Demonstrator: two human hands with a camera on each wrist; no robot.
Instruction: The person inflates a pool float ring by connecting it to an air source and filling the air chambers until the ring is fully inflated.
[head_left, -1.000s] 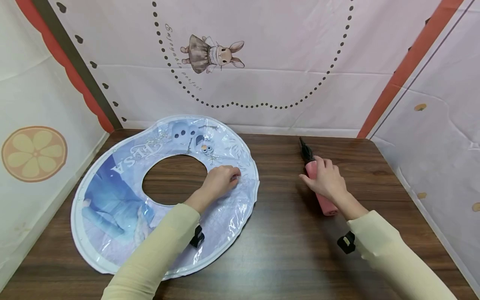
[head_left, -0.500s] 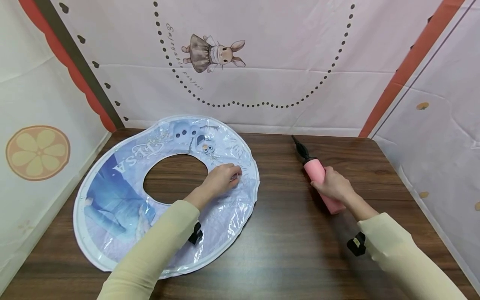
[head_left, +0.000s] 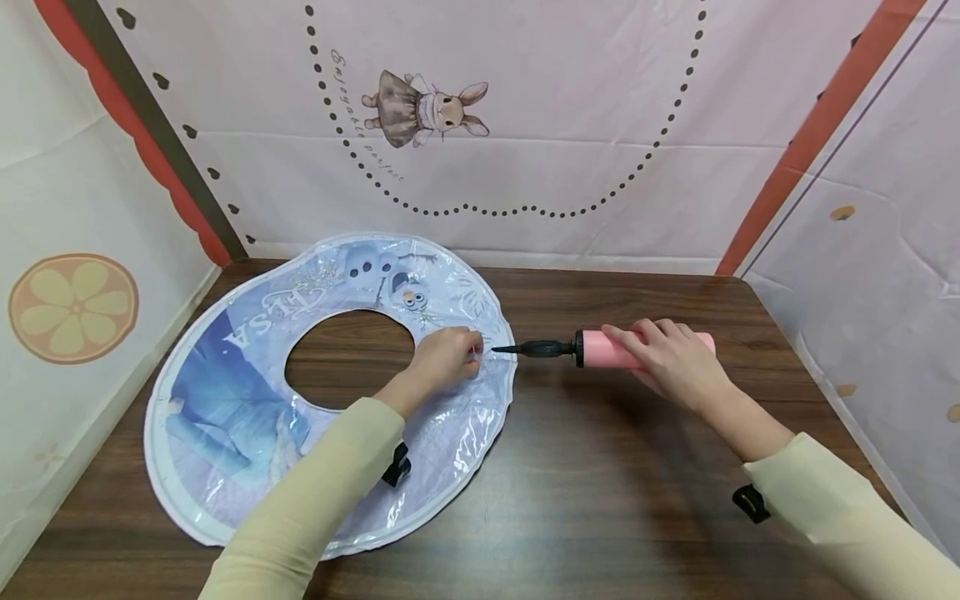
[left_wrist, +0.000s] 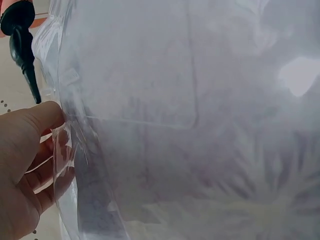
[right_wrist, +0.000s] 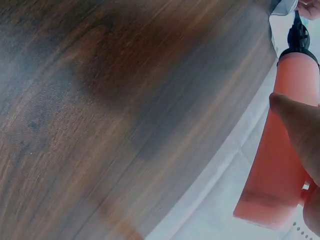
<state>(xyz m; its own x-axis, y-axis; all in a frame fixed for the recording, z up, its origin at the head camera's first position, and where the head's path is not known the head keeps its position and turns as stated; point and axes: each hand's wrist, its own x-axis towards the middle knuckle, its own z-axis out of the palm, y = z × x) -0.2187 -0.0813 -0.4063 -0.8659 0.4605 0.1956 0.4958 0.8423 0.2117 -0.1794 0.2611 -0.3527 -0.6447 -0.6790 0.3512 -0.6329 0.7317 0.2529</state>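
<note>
Head view: bright, even, soft light, apparently from overhead; wall cloth (head_left: 555, 92) pale & well lit, table (head_left: 570, 492) dark w/ a greyish sheen nr bottom ctr, ring (head_left: 442, 467) showing small hard white glints on its clear plastic. Soft-edged shadow on the table below the pump (head_left: 600, 348) and right hand (head_left: 675, 362). Pic fairly crisp, slight wide-angle stretch at edges. L wrist view much dimmer, grey & hazy, ring's print washed out & blurry, one blown-out white spot far R (worst glare of the lot); left hand (left_wrist: 20, 165) a bit soft. R wrist view: table murky w/ bluish sheen, blurry reddish streak low down
</note>
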